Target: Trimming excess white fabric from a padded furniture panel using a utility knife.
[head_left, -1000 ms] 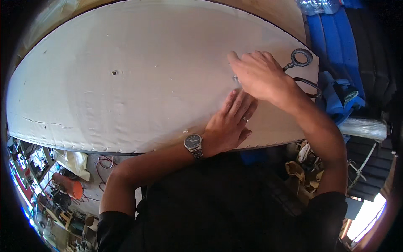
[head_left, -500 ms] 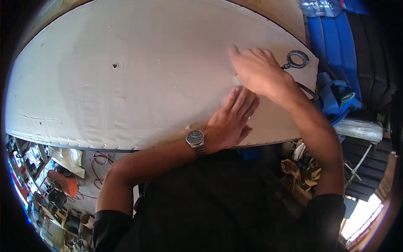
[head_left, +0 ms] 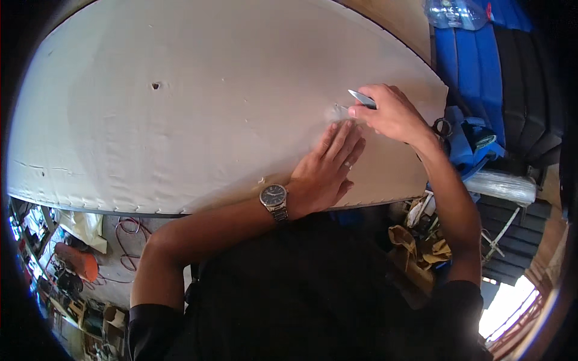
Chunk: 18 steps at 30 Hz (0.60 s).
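A large curved panel (head_left: 198, 126) with a smooth beige covering spans the view in front of me. My left hand (head_left: 328, 165) lies flat on its right part, fingers stretched out, with a ring and a metal watch (head_left: 274, 196). Just beyond those fingertips, my right hand (head_left: 391, 114) is closed around scissors. A pointed metal blade (head_left: 362, 98) juts out to the left of the fist, and a dark ring handle (head_left: 442, 127) shows behind the wrist. By the left fingertips is a small pale raised spot (head_left: 333, 114) in the covering; what exactly it is, I cannot tell.
One hole (head_left: 156, 86) pierces the covering at the left. Blue and black ribbed padding (head_left: 475, 78) lies at the right, with a clear plastic bottle (head_left: 456, 13) on it. A plastic-wrapped roll (head_left: 503, 186) is below. An orange object (head_left: 77, 262) and a hose (head_left: 127, 240) are on the floor.
My right hand has drawn slightly right and down, turning so that the scissors' blade now shows and the ring handle sits behind the wrist. My left hand remains flat on the panel.
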Each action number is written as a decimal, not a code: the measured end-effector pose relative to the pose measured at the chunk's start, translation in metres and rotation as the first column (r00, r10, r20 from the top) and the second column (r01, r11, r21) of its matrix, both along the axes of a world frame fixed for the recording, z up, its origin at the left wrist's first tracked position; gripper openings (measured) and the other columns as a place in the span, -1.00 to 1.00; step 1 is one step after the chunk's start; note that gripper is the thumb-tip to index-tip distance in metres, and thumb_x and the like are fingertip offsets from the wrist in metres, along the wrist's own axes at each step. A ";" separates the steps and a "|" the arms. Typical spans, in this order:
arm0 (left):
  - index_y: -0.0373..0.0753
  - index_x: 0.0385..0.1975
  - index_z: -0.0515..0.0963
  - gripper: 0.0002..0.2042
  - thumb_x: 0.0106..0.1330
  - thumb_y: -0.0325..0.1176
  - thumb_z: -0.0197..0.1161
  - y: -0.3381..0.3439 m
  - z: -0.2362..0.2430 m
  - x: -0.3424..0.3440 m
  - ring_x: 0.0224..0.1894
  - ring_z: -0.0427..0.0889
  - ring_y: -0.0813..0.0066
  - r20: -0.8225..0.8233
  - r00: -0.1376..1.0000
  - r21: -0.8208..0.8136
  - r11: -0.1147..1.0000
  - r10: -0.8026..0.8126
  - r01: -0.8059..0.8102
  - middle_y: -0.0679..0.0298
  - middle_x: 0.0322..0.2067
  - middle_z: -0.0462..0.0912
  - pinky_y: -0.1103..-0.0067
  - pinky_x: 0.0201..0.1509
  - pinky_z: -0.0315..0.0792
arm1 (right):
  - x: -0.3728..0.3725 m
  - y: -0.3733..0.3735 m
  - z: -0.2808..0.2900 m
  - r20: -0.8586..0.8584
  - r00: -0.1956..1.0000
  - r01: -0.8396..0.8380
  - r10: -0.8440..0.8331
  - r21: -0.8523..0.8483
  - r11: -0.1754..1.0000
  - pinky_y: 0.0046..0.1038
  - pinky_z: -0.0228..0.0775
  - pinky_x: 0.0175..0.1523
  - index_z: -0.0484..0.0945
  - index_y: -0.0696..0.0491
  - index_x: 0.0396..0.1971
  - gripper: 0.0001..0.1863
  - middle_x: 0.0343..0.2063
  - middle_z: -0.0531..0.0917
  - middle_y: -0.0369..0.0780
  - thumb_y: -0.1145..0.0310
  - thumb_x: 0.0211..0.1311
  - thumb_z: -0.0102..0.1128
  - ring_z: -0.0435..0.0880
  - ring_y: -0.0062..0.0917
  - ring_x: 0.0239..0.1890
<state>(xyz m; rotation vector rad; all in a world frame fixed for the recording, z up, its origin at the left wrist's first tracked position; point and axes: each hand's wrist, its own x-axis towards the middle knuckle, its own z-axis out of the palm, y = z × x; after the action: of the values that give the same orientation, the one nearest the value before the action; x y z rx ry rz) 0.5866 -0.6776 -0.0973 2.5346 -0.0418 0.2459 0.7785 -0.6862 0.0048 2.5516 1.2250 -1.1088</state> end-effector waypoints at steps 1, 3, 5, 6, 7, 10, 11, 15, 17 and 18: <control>-0.31 0.45 0.22 -0.17 0.28 0.10 0.22 0.000 0.001 -0.001 0.57 -0.03 -0.02 0.000 1.000 -0.001 1.000 -0.005 0.005 -0.04 0.50 0.11 0.09 0.63 -0.17 | 0.003 -0.006 -0.005 -0.034 0.999 -0.005 0.006 0.026 1.000 -0.25 0.41 -0.29 0.54 0.23 -0.33 -0.65 -0.52 0.61 -0.08 0.19 0.27 0.32 0.60 -0.28 -0.43; -0.31 0.45 0.22 -0.17 0.28 0.10 0.22 0.001 0.003 -0.001 0.57 -0.03 0.00 -0.016 1.000 0.006 1.000 0.000 0.000 -0.03 0.50 0.12 0.10 0.63 -0.17 | 0.004 -0.008 -0.009 -0.070 0.997 -0.006 0.009 0.052 0.999 -0.40 0.36 -0.49 0.49 0.22 -0.37 -0.68 -0.65 0.53 -0.22 0.23 0.32 0.30 0.50 -0.57 -0.64; -0.31 0.45 0.22 -0.17 0.28 0.10 0.22 0.001 0.001 -0.001 0.57 -0.02 0.00 -0.026 1.000 0.007 1.000 0.004 -0.004 -0.03 0.49 0.13 0.10 0.62 -0.18 | -0.001 -0.003 -0.012 -0.094 0.995 0.043 -0.036 0.075 0.996 -0.42 0.36 -0.48 0.49 0.21 -0.38 -0.68 -0.65 0.53 -0.22 0.23 0.35 0.28 0.50 -0.59 -0.64; -0.31 0.45 0.22 -0.18 0.28 0.10 0.22 0.001 0.001 0.000 0.57 -0.02 0.01 -0.029 1.000 0.011 1.000 0.010 -0.009 -0.03 0.49 0.14 0.10 0.62 -0.18 | -0.002 -0.003 -0.013 -0.090 0.995 0.048 -0.041 0.076 0.996 -0.42 0.36 -0.48 0.49 0.21 -0.38 -0.68 -0.65 0.53 -0.22 0.23 0.35 0.28 0.50 -0.59 -0.64; -0.31 0.45 0.22 -0.18 0.28 0.10 0.22 0.001 0.002 0.001 0.57 -0.02 0.01 -0.025 1.000 0.012 1.000 0.005 -0.004 -0.03 0.49 0.14 0.10 0.62 -0.18 | -0.002 -0.003 -0.014 -0.122 0.988 0.104 -0.098 0.045 0.994 -0.43 0.36 -0.48 0.50 0.20 -0.39 -0.68 -0.65 0.54 -0.23 0.22 0.36 0.28 0.51 -0.60 -0.64; -0.31 0.45 0.22 -0.18 0.29 0.10 0.21 -0.001 0.004 0.001 0.57 -0.02 0.01 -0.035 0.999 0.038 0.999 -0.006 0.007 -0.02 0.48 0.16 0.10 0.62 -0.18 | -0.005 0.001 -0.014 -0.156 0.973 0.172 -0.171 -0.004 0.985 -0.38 0.41 -0.43 0.51 0.22 -0.39 -0.68 -0.62 0.59 -0.19 0.23 0.36 0.26 0.56 -0.55 -0.60; -0.30 0.45 0.23 -0.18 0.28 0.11 0.21 -0.001 0.004 0.002 0.56 -0.01 0.00 -0.020 1.000 0.036 0.999 -0.001 0.002 -0.03 0.47 0.17 0.10 0.62 -0.18 | -0.005 0.001 -0.013 -0.161 0.970 0.182 -0.183 -0.020 0.983 -0.33 0.45 -0.39 0.53 0.25 -0.37 -0.67 -0.59 0.63 -0.14 0.24 0.36 0.26 0.62 -0.49 -0.57; -0.29 0.43 0.27 -0.19 0.27 0.12 0.23 0.001 0.003 0.001 0.54 0.03 -0.03 -0.027 1.000 0.011 1.000 0.004 -0.004 -0.03 0.44 0.23 0.09 0.62 -0.16 | -0.008 -0.007 -0.024 -0.284 0.896 0.350 -0.341 -0.021 0.937 -0.50 0.35 -0.49 0.50 0.20 -0.29 -0.69 -0.59 0.54 -0.29 0.21 0.44 0.20 0.49 -0.66 -0.63; -0.28 0.42 0.29 -0.19 0.26 0.12 0.24 0.001 0.002 -0.001 0.54 0.05 -0.03 -0.029 0.999 0.017 1.000 -0.014 0.014 -0.02 0.42 0.25 0.09 0.62 -0.15 | -0.016 -0.018 -0.031 -0.337 0.840 0.458 -0.426 0.018 0.889 -0.53 0.34 -0.49 0.48 0.17 -0.26 -0.72 -0.57 0.54 -0.32 0.22 0.47 0.17 0.47 -0.68 -0.61; -0.28 0.41 0.30 -0.19 0.24 0.12 0.26 0.001 0.001 -0.002 0.53 0.06 -0.03 -0.042 0.999 0.028 0.999 -0.031 0.032 -0.01 0.41 0.28 0.08 0.61 -0.15 | -0.022 -0.021 -0.031 -0.343 0.820 0.498 -0.459 0.032 0.866 -0.53 0.33 -0.49 0.47 0.16 -0.28 -0.72 -0.57 0.53 -0.32 0.22 0.47 0.16 0.47 -0.68 -0.61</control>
<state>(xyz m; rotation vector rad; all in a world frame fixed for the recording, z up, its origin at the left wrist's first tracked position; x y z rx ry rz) 0.5848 -0.6763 -0.0959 2.5642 -0.0698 0.1819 0.7566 -0.7073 -0.0262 2.9545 0.7113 -1.6591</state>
